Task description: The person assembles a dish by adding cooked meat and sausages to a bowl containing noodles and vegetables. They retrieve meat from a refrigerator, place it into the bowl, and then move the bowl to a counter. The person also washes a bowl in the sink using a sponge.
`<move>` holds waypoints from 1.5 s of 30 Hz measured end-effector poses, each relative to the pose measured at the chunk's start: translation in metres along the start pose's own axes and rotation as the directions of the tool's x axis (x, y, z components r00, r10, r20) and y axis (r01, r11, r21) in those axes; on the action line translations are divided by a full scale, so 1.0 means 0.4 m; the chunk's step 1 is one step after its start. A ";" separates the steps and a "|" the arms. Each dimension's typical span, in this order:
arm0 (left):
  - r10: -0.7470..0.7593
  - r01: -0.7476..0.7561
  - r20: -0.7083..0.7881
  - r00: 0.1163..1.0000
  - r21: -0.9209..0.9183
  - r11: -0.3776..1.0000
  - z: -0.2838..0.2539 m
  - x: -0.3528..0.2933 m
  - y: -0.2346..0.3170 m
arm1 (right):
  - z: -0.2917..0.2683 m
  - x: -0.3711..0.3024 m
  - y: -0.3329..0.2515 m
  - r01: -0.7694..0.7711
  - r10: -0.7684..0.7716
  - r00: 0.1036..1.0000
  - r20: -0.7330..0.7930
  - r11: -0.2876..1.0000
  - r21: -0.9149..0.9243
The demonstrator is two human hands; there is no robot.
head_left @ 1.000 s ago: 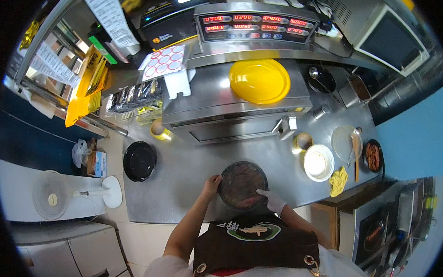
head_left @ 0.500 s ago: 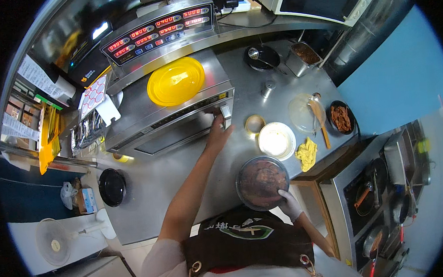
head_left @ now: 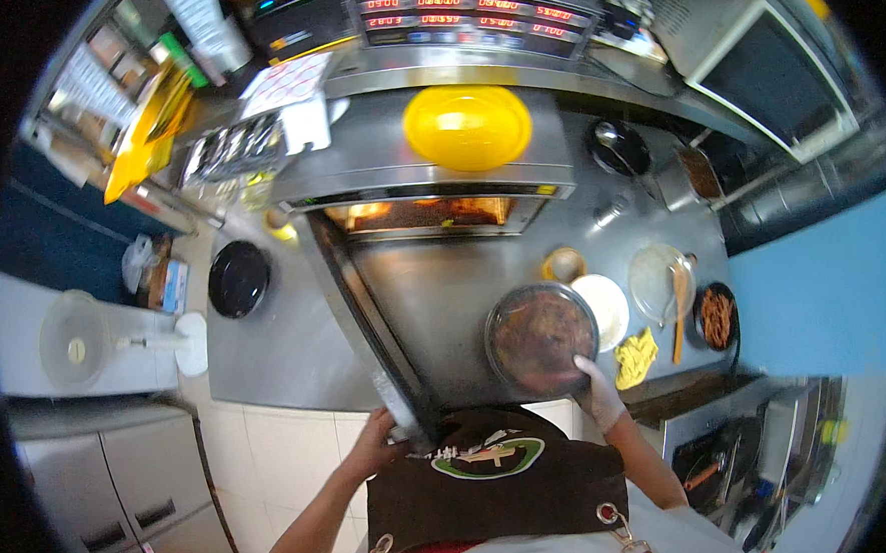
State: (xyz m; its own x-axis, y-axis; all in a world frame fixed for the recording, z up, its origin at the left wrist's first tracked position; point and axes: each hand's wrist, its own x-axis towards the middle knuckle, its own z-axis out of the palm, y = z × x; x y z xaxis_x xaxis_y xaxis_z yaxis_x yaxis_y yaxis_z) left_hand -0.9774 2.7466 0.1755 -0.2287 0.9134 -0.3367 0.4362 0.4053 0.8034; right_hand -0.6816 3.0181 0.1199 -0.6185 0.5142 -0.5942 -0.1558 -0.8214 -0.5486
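Observation:
My right hand (head_left: 600,398), in a pale glove, grips the near right rim of a round dark bowl (head_left: 538,334) under what looks like a clear lid. Brownish-red contents show through it. Close to my apron, my left hand (head_left: 377,444) is closed on the handle end of a microwave door (head_left: 354,306), swung wide toward me. The microwave (head_left: 549,189) stands on the steel counter, its lit inside showing orange. On its top lies a yellow oval plate (head_left: 467,127).
Right of the bowl are a white round tub (head_left: 605,313), a yellow cloth (head_left: 636,359), a wooden spatula (head_left: 680,309) and a black bowl of reddish food (head_left: 716,317). Another black bowl (head_left: 240,279) sits left of the door. A stove with pans (head_left: 709,473) stands at lower right.
My left hand has pulled the microwave door from shut to open, drawing it left and toward me. The bowl stays in my right hand. My view has turned left.

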 end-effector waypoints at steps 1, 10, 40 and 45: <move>0.058 -0.061 -0.108 0.992 -0.018 0.998 -0.026 -0.046 -0.011 | 0.043 0.066 0.008 -0.008 0.007 0.997 0.074 1.000 0.017; -0.152 0.168 -0.318 0.936 0.024 0.985 -0.165 -0.259 -0.190 | 0.512 0.708 0.088 0.026 -0.053 0.994 0.091 0.963 0.270; 0.317 -0.301 -0.126 0.940 0.128 0.945 0.180 0.515 0.186 | 0.272 0.251 -0.338 0.576 -0.817 0.520 0.251 0.118 -0.808; 0.290 -0.247 -0.379 0.879 0.158 0.956 0.160 0.781 0.231 | 0.290 0.231 -0.395 0.613 -0.749 0.504 0.430 -0.040 -0.789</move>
State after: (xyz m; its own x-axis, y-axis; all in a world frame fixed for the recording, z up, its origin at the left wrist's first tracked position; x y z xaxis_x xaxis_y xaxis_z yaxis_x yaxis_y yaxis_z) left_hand -0.9528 3.0719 0.1131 -0.4044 0.9062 0.1236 0.6114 0.1674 0.7734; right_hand -0.8033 3.1665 0.2198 -0.5267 0.7680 0.3643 0.2346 0.5432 -0.8061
